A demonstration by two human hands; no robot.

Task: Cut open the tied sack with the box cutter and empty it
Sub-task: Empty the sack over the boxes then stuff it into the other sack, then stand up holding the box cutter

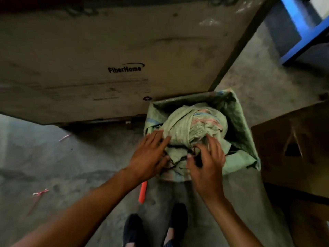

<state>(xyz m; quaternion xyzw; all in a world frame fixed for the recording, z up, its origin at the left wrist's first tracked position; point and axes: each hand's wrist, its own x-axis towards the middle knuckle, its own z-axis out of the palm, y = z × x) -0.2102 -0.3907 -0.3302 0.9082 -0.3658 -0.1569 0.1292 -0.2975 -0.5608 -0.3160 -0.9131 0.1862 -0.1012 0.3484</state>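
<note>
Two bare hands, left hand point(149, 155) and right hand point(207, 162), fingers spread flat on green sack point(192, 125), nothing gripped.

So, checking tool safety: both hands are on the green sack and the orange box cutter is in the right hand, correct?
Not quite. In the head view the orange box cutter lies on the floor, below the left hand. The right hand and the left are on the green sack.

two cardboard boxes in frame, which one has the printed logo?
The big cardboard box at upper left, behind the green sack: it reads "FiberHome" in black. The brown box at right shows only a dark triangular mark, no lettering.
</note>
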